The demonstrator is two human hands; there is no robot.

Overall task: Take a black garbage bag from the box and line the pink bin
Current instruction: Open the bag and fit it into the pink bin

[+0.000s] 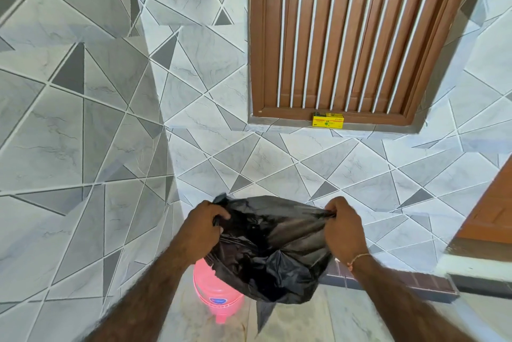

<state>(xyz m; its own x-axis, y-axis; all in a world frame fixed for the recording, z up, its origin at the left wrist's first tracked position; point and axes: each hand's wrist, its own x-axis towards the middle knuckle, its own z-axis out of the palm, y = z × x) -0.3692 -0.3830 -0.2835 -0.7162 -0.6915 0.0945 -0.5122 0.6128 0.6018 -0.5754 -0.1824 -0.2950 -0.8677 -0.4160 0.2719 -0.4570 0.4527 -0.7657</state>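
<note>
Black garbage bag (271, 247), crinkled, glossy, mouth stretched wide, hangs above the pink bin (214, 294); left hand (203, 226) and right hand (343, 224) fingers clamped on its rim; yellow box (328, 120) on windowsill beyond.

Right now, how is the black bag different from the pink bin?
The black bag is soft, crumpled plastic; the pink bin looks stiff and keeps its round shape. The bag hangs in the air, gripped by the left hand and right hand; the bin stands on the floor, untouched. The bag is plain; the bin has a blue label. The bag hangs over the bin, hiding part of it.
</note>
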